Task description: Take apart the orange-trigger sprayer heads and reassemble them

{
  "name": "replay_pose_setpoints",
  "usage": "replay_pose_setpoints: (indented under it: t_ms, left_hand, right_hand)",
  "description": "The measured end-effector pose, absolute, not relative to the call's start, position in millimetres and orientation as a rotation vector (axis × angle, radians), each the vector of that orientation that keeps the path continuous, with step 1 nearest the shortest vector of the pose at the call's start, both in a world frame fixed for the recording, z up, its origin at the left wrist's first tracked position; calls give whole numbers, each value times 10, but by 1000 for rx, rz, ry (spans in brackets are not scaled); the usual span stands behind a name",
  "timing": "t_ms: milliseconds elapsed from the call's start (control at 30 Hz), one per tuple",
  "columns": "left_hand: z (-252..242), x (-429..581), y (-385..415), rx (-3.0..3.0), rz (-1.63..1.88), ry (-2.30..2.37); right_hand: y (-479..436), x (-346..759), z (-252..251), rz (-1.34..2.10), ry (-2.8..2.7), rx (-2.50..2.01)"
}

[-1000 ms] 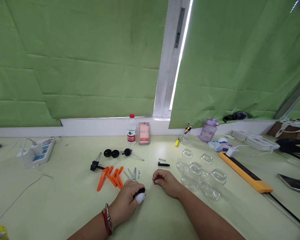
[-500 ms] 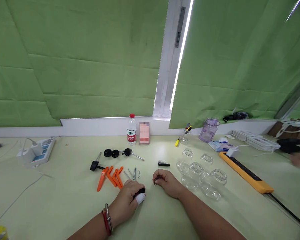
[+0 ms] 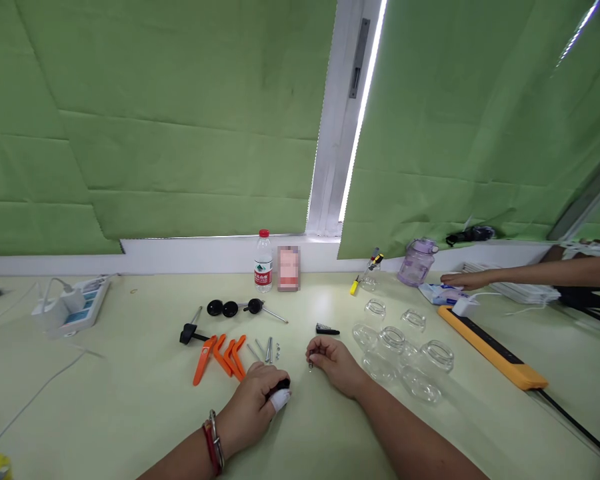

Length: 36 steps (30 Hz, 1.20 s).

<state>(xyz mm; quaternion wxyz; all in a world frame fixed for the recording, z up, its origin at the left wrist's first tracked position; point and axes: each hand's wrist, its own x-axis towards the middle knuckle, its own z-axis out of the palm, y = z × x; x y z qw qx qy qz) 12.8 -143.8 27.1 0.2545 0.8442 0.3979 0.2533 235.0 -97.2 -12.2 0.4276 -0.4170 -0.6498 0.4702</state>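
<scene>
From here I see the left hand (image 3: 253, 403) curled around a black part (image 3: 282, 384), the right hand (image 3: 334, 365) pinching a tiny piece (image 3: 311, 365).

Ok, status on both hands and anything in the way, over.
Left hand closed on black part. Right hand pinching tiny piece, too small to identify. Co-worker's hand by soft packet, off right, apart from both.

To your right, a co-worker's hand (image 3: 463, 280) has entered and now meets the blue-and-white soft plastic packet (image 3: 435, 293); the dark, flat phone has left your view. Before you, the silvery coiled metal spring (image 3: 325, 326), formerly apart, now lies against the black elongated part (image 3: 330, 331).
</scene>
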Motion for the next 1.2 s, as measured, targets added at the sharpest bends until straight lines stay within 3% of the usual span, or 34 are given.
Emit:
replay_pose_setpoints:
  t_ms: [333,767,1200]
  left_hand:
    - [271,124,-1454,2283,699,1085]
    - [263,124,-1431,2289,691,1083]
    - [269,131,-1444,2300,681,1083]
  right_hand:
    - [-976,2419,-62,590,-2014,-1329]
    - [-1062,2433,29,806,-2091,-1165]
    - [-1068,2391,21,663,-2192,-1187]
